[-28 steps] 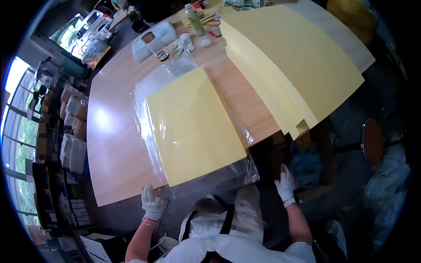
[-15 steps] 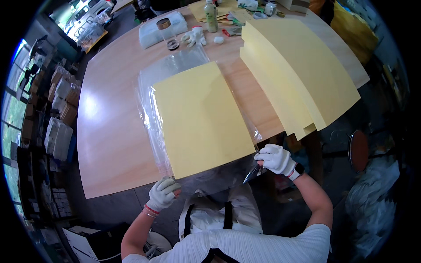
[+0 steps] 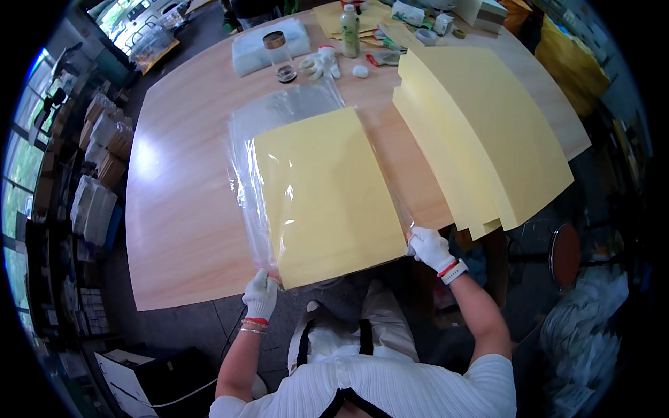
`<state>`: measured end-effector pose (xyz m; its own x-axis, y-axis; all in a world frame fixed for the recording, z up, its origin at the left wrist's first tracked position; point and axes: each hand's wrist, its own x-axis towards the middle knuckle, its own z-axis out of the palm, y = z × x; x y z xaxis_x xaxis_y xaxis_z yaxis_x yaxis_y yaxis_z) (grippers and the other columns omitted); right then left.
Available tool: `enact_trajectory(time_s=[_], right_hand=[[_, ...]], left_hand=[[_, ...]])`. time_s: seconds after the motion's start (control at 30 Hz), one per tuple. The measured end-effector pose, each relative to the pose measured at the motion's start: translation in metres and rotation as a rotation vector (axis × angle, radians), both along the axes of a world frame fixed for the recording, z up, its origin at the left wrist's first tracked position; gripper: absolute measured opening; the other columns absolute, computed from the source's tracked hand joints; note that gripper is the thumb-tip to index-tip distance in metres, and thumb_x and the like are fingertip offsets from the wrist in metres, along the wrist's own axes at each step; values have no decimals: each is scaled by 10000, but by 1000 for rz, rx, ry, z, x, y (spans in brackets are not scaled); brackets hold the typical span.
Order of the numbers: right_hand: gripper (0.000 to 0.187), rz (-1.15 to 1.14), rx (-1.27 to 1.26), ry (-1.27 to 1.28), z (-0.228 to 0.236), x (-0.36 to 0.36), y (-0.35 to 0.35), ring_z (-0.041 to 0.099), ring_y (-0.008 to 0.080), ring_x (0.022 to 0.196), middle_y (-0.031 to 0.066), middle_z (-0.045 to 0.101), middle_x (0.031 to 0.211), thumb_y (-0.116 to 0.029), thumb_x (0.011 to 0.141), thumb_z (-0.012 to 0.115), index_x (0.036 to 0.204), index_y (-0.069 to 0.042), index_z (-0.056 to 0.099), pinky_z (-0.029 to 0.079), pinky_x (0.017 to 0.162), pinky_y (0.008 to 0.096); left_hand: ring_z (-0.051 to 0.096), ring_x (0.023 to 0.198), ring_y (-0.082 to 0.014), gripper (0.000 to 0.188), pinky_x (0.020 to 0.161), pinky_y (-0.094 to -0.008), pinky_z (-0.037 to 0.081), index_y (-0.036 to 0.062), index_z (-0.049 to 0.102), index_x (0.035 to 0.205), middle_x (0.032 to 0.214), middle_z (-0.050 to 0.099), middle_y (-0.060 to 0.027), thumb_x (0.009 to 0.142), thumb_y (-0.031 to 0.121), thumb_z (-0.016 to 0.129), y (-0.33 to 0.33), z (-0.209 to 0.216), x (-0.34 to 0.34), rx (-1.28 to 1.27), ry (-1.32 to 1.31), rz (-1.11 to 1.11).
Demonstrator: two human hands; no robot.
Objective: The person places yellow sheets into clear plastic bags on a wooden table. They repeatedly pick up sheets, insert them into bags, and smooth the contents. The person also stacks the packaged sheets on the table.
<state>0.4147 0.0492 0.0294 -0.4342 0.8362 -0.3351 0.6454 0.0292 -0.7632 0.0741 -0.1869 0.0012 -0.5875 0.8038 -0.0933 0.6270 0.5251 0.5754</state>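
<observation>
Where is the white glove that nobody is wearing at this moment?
In the head view, the unworn glove lies toward the far side of the table, between the clear cylinder on its left and the bottle on its right.

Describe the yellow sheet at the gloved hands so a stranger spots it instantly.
On the big wood-grain table, find the near edge. There, the gloved left hand and right hand meet two corners of the yellow sheet. Unlike the thicker yellow pile to its right, it has clear plastic along its left side.
</observation>
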Motion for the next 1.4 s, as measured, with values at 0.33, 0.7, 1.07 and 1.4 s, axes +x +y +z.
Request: enact_trajectory(time_s=[0.33,0.7,1.07,1.4], right_hand=[[200,87,615,-437,-19,-9,-10,598,352,619,172,610,667,-269,794,546,756,-74,569,463,546,486],[270,-210,-761,490,14,-14,-11,522,136,441,38,522,599,-295,882,574,784,-48,526,483,414,299],[229,-223,-1021,594,69,-35,8,451,140,433,29,483,571,-324,879,577,879,-126,461,415,395,295],[385,-175,-630,465,-26,-66,40,600,159,725,67,639,876,-355,883,568,1059,-13,582,498,616,292]], left_hand=[[583,757,-340,120,628,-442,474,95,573,837,858,581,-109,753,180,593,20,-3,16,-59,455,-69],[555,914,-408,285,771,-468,452,33,592,946,1025,561,-212,813,281,546,22,26,36,-15,71,212],[630,921,-201,331,725,-343,558,29,488,1166,1049,612,-123,887,205,518,44,25,-11,269,-1638,546],[538,851,-159,374,762,-280,440,30,508,1099,972,568,-65,798,212,636,86,119,-41,179,-809,31]])
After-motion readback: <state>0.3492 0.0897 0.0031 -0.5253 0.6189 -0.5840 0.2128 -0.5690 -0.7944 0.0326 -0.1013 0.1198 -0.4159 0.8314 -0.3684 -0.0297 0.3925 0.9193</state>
